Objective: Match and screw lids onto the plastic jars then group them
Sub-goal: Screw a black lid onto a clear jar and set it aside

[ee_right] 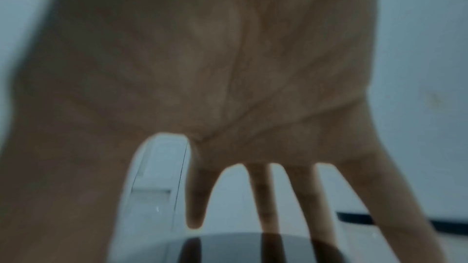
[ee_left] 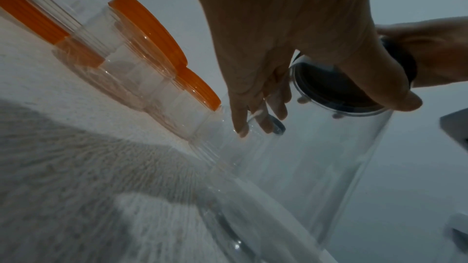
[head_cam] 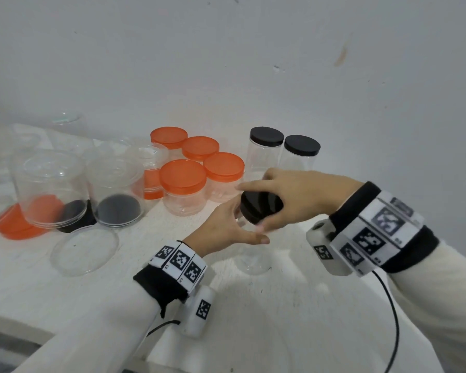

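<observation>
A tall clear jar (head_cam: 250, 261) stands on the white table near the front middle. My left hand (head_cam: 226, 227) wraps around its upper part, thumb in front. My right hand (head_cam: 288, 200) grips the black lid (head_cam: 260, 205) from above, fingers spread around its rim; the lid sits tilted on the jar's mouth. In the left wrist view the jar (ee_left: 316, 167) rises under the lid (ee_left: 336, 89), with my left fingers (ee_left: 253, 111) behind it. The right wrist view is blurred; my right fingers (ee_right: 268, 197) reach down onto the lid (ee_right: 253, 247).
Two black-lidded tall jars (head_cam: 283, 152) stand behind my hands. Several orange-lidded short jars (head_cam: 197, 168) are grouped to their left. At far left, upturned clear jars (head_cam: 65, 184) cover orange and black lids. A clear lid (head_cam: 85, 250) lies flat before them.
</observation>
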### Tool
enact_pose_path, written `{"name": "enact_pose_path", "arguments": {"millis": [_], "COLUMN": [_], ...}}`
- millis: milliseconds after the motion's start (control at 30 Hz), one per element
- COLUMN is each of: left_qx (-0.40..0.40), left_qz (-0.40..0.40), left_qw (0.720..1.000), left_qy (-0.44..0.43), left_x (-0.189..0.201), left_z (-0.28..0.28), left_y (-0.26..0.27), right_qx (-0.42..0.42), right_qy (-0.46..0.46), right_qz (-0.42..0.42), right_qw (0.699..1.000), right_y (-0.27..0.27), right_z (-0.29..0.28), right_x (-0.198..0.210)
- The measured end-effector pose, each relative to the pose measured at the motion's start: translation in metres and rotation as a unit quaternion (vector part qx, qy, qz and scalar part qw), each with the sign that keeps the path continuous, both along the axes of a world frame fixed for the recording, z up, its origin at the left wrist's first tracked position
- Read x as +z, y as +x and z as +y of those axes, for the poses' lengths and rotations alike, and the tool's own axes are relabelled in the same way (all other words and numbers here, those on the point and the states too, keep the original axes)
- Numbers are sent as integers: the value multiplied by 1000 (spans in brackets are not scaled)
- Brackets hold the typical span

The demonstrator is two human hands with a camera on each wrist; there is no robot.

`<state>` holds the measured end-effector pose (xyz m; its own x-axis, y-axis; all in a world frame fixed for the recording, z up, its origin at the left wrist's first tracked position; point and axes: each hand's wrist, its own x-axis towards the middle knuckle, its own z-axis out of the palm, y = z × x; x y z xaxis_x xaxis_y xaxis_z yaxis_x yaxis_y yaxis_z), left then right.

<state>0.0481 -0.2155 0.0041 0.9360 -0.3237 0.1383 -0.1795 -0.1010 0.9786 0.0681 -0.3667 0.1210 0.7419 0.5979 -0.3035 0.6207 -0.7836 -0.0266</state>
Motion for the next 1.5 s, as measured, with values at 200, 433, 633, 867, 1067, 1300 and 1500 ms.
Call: {"name": "enact_pose_path", "arguments": {"millis": [200, 433, 633, 867, 1067, 1300, 1500], "left_qx": [-47, 4, 47, -65, 93, 158, 163], "left_qz": [10, -16, -41, -54, -206, -220, -149], "left_qw": [999, 1000, 998, 967, 915, 805, 794], "left_qy": [-1, -20, 9, 240, 335, 528, 567], "left_x": [0, -8, -12, -2, 8, 2, -5], "left_z": [3, -4, -10, 16, 32, 29, 25], "left_y": [0, -1, -5, 14, 48, 89, 96], "right_qx": [3, -43, -54, -90, -158, -204, -232], "right_qy": [97, 112, 98, 47, 40, 123, 242], "right_qz": [-11, -113, -115, -73, -96, -211, -237], "right_qw": [995, 986, 987, 992, 982, 948, 912], "right_y": [-1, -11, -16, -12, 4, 27, 53], "right_z": [-3, 5, 3, -22, -67, -102, -113], "right_x": [-3, -14, -14, -10, -25, -61, -79]}}
